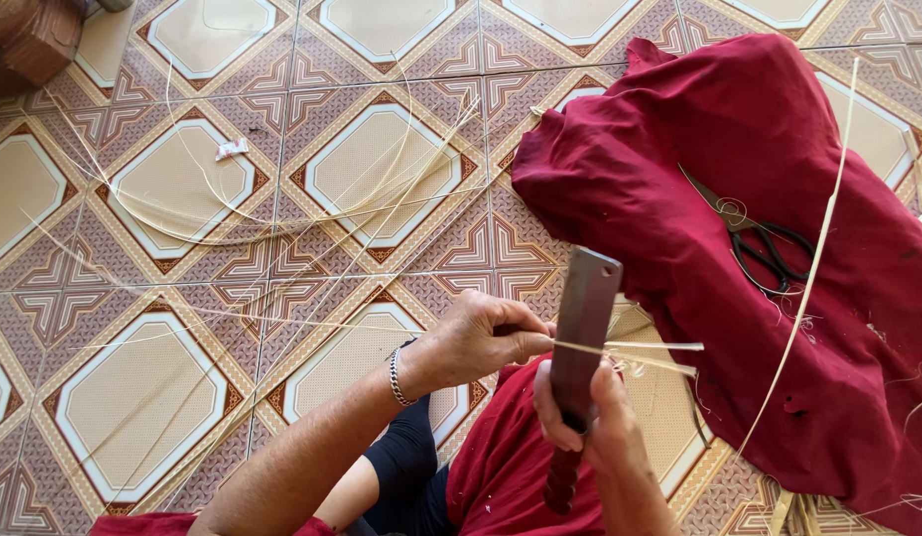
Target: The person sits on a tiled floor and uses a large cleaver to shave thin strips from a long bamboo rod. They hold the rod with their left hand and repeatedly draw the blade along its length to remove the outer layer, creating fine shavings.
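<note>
The right hand (pixel 592 417) is closed tight around the dark handle of a flat cleaver (pixel 585 333), its blade pointing up toward 12 o'clock. At 9 o'clock from the blade, the left hand (pixel 476 339) (with a silver bracelet (pixel 395 377) on the wrist) pinches a thin bamboo strip (pixel 630 349) against the blade. Farther off at 2 o'clock, black scissors (pixel 764 243) lie on a red cloth (pixel 699 159). Loose strips (pixel 282 213) curl over the patterned floor tiles (pixel 133 397).

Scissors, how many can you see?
1. The black-handled scissors lie on the red cloth, right of the cleaver in the right hand. More could hide under the cloth's folds.
</note>
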